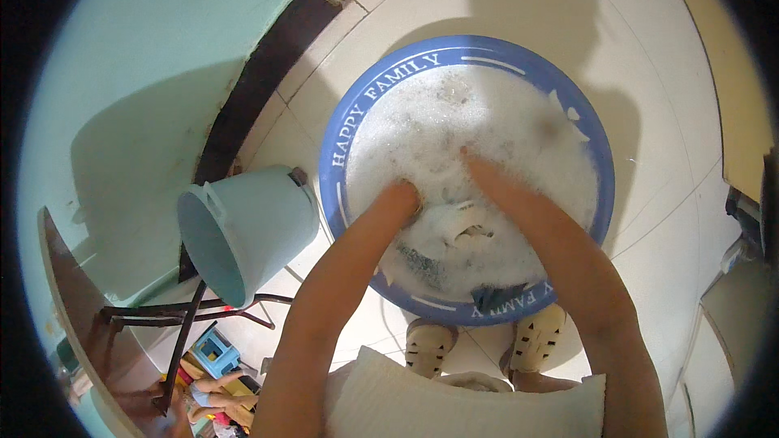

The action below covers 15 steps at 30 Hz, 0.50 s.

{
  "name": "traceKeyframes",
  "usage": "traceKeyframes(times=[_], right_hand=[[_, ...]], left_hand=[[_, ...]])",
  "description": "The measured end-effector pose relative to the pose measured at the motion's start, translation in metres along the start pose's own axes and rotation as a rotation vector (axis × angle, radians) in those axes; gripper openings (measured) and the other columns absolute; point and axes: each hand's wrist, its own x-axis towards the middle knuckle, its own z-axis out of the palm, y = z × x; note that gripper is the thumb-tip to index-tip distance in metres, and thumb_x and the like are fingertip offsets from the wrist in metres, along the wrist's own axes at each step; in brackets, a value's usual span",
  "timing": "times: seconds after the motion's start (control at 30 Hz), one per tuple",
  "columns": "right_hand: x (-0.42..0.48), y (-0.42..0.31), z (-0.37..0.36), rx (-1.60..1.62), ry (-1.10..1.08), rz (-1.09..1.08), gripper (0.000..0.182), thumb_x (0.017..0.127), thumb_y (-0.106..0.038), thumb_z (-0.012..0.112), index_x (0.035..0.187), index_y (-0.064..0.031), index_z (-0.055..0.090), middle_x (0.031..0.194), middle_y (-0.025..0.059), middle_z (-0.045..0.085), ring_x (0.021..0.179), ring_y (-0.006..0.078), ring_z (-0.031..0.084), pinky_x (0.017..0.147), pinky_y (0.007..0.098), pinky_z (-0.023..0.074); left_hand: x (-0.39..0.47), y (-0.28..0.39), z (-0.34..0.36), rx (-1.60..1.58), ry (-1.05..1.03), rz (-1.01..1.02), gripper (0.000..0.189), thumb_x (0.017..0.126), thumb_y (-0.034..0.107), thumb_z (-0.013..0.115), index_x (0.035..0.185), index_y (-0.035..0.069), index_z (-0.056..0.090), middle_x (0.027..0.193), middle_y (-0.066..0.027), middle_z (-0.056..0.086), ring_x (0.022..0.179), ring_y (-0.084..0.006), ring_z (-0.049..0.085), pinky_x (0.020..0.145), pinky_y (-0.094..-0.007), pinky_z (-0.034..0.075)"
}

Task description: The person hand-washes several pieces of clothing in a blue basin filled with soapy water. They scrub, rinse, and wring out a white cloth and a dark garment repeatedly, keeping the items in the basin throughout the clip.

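Note:
A large round blue basin (608, 176) with white lettering on its rim holds water covered in white suds (401, 115). My left hand (409, 193) is sunk in the suds left of the middle, its fingers hidden. My right hand (471, 161) reaches into the foam near the middle, mostly covered. What either hand touches under the foam cannot be seen. Between my forearms, wet white cloth (465, 225) pokes up through the suds. Dark cloth (420, 261) shows at the lower left, and another dark piece (496, 297) lies against the near rim.
An empty light blue-grey bucket (261, 231) lies tilted at the left, beside a folding table's metal legs (195, 310). A doll (213, 392) and a small blue plastic stool (216, 350) are at the lower left. My cream clogs (538, 337) stand close to the basin on pale floor tiles.

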Motion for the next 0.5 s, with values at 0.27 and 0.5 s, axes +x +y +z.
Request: traceKeyframes(times=[0.27,0.5], right_hand=[[-0.033,-0.016,-0.019,0.192,0.54,0.243,0.047,0.079,-0.015,0.042,0.125,-0.0133,0.032,0.127,0.0134,0.032,0.116,0.0297,0.032,0.095,0.0404,0.0246],[-0.069,0.038,-0.05,0.271,0.942,-0.038,0.035,0.07,-0.009,0.045,0.104,-0.0051,0.052,0.092,0.0156,0.057,0.089,0.0302,0.052,0.08,0.0396,0.0383]], left_hand=[[0.002,-0.026,-0.014,0.311,0.766,0.16,0.037,0.075,0.02,0.046,0.111,0.009,0.048,0.114,-0.0118,0.048,0.103,-0.0276,0.046,0.089,-0.032,0.035],[-0.118,-0.027,-0.072,-1.501,0.815,0.058,0.02,0.058,0.001,0.043,0.074,0.004,0.055,0.076,-0.0016,0.051,0.068,-0.0118,0.045,0.063,-0.0205,0.036]])
